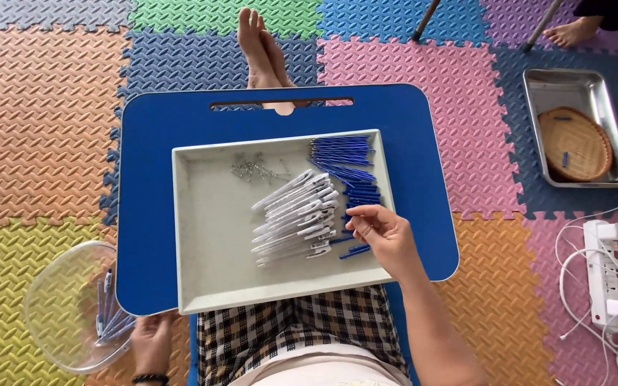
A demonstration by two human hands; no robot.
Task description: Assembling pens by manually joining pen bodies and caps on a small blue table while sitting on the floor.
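A grey tray (209, 236) sits on a blue lap desk (151, 179). In it lie a pile of white pen barrels (296, 214), a bundle of blue refills (342, 154) at the top right, small blue pieces (355, 250) and tiny metal springs (255, 168). My right hand (384, 236) reaches into the tray's right side, fingertips pinched near the blue pieces beside the white barrels; whether it holds anything is unclear. My left hand (153, 342) rests by the desk's lower left corner, touching the edge of a clear plastic bowl (66, 307) holding several assembled blue pens (109, 318).
Coloured foam mats cover the floor. My bare feet (262, 50) stick out past the desk. At the right stands a metal tray (574, 89) with a woven basket (575, 143), a power strip (604, 275) with white cables, and another person's foot (574, 32) at top right.
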